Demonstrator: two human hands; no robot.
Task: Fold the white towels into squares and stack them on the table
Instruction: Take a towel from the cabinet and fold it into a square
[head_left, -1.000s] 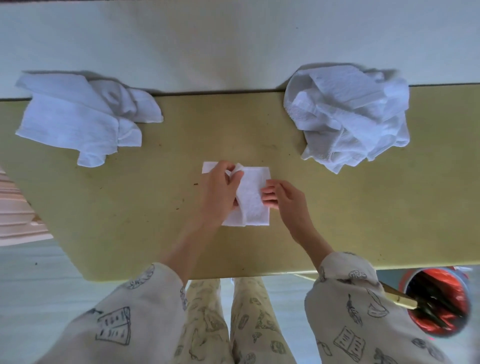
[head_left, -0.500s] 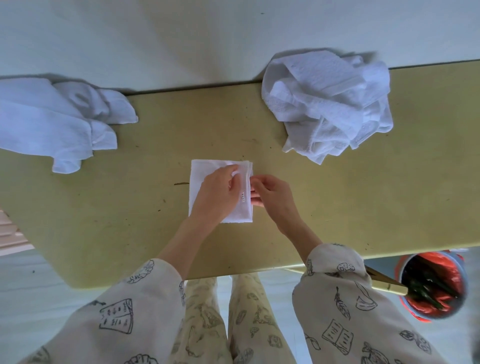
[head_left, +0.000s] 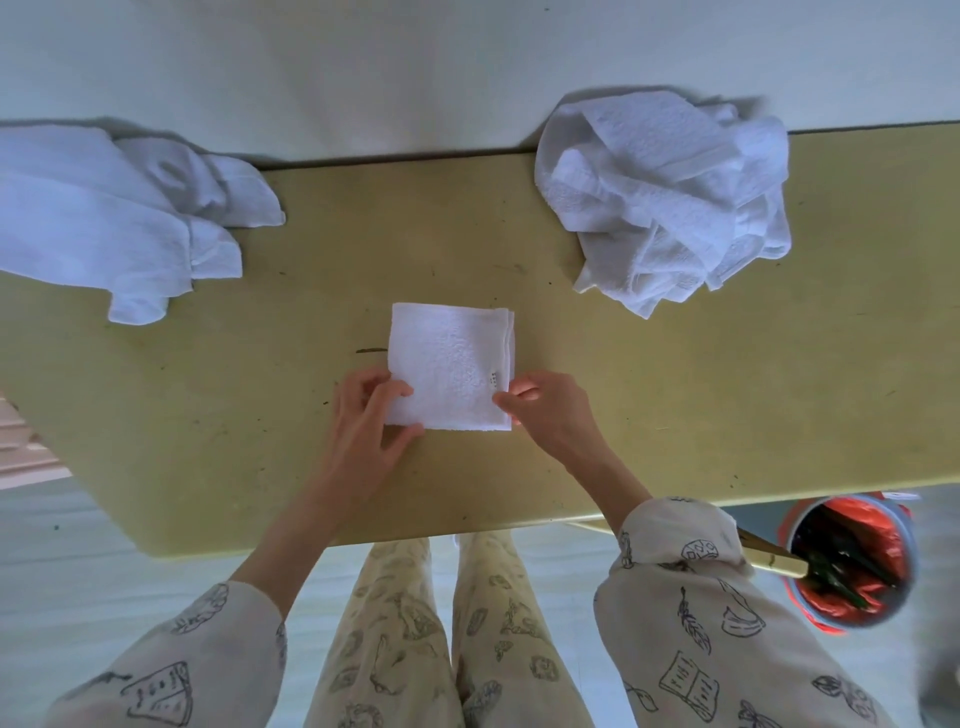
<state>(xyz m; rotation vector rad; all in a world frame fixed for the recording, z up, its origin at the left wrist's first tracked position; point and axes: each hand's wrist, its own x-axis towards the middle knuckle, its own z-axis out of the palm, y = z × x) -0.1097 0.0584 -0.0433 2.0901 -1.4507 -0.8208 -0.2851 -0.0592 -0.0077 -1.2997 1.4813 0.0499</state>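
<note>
Tabletop (head_left: 649, 415): folded towel (head_left: 449, 364) between both hands' fingertips.

White terry towel folded square (head_left: 451, 366) lies flat on yellow-green tabletop (head_left: 675, 415). Left hand (head_left: 370, 415) pinches its near-left corner; right hand (head_left: 545, 410) pinches the near-right edge. Crumpled white towel heaps far left (head_left: 104, 218) and far right (head_left: 670, 197).

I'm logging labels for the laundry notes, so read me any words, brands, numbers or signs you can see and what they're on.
No readable text anywhere.
Small tag on the folded towel: dark marks, too small to read.
Sleeve and trouser prints: drawings of books and feathers, with scribbled lines, no real words.
</note>
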